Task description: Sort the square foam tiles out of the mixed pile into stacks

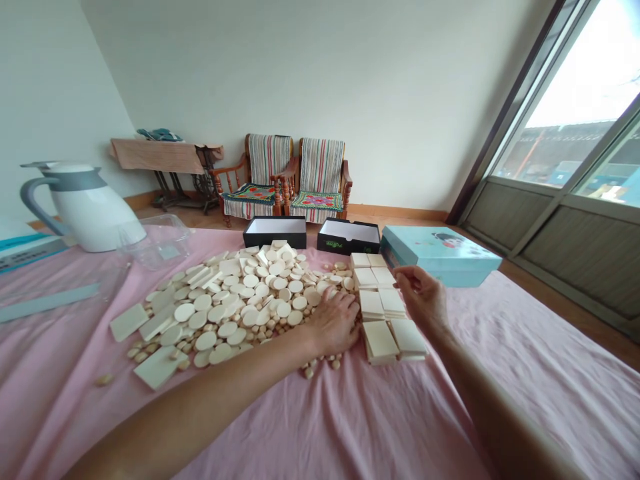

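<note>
A wide heap of pale wooden pieces, with round discs [251,281], flat squares and small beads, spreads across the pink cloth. My left hand [336,321] lies over the heap's right edge, fingers bent loosely forward among the pieces; its fingertips are partly hidden. Right of it, two columns of stacked square wooden tiles [381,341] run away from me. Beside the right column, my right hand [423,297] is closed in a pinch, thumb and forefinger near the farther stacks. What that pinch holds, if anything, is too small to make out.
Behind the heap stand two open black boxes [275,242] [349,250]. A light blue box [443,257] sits at right. A white jug [93,213], a clear plastic tray [167,243] and clear packaging [60,300] are at left. Two wooden chairs [320,167] stand by the wall.
</note>
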Demonstrator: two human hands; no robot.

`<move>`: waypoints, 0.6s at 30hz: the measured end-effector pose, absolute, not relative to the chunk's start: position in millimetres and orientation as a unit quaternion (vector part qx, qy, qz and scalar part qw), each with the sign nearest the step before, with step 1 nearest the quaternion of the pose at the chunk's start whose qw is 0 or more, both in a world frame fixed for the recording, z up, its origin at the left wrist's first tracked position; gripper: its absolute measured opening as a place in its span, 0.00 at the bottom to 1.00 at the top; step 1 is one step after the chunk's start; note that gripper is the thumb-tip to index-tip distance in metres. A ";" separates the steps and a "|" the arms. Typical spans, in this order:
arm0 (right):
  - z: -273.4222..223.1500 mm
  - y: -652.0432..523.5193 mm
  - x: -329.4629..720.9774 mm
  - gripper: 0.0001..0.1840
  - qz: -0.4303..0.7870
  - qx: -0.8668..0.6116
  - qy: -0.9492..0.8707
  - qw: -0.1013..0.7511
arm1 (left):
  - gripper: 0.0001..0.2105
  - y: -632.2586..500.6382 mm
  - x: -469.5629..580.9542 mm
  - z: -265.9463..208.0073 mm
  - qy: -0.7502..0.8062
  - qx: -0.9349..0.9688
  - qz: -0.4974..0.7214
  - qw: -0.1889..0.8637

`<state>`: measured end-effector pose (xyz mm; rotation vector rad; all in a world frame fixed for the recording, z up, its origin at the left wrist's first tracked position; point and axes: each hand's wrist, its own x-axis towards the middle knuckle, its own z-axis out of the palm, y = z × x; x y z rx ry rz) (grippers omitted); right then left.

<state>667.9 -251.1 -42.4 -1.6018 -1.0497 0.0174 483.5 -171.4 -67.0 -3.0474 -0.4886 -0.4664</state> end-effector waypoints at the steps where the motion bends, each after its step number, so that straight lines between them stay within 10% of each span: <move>1: -45.5 -252.6 670.3 0.12 0.009 -0.686 -0.447 0.574 | 0.12 -170.7 484.2 -67.1 -0.155 -0.976 -0.150 0.016; 18: -81.1 -256.4 699.5 0.13 0.057 -0.700 -0.450 0.551 | 0.08 -158.9 429.8 -58.4 -0.172 -0.976 -0.121 0.062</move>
